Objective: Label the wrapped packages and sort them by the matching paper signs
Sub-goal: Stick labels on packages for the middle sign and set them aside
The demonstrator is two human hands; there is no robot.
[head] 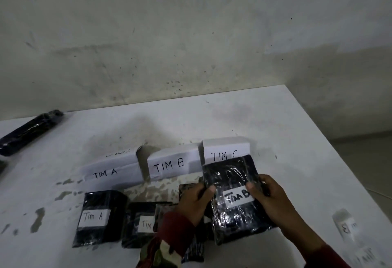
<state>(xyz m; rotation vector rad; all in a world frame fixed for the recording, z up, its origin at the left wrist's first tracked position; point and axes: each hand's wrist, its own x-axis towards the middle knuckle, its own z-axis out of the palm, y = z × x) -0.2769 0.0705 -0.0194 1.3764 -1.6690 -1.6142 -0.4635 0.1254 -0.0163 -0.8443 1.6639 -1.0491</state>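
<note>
I hold a black plastic-wrapped package (231, 180) upright above the table, its white label reading "TIM B". My left hand (196, 202) grips its left edge and my right hand (267, 195) grips its right edge, thumb beside the label. Folded paper signs stand in a row: "TIM A" (106, 174), "TIM B" (169, 164) and "TIM C" (222, 153), the last partly hidden by the held package. A package labelled "Tim A" (95, 216) lies in front of the TIM A sign. Beside it lies another labelled package (140, 223), its label half hidden by my left sleeve.
A long black wrapped roll (29, 132) lies at the table's far left. Loose paper labels (347, 227) lie near the right front edge. The white table (275, 129) meets a stained wall behind; its right edge drops to the floor.
</note>
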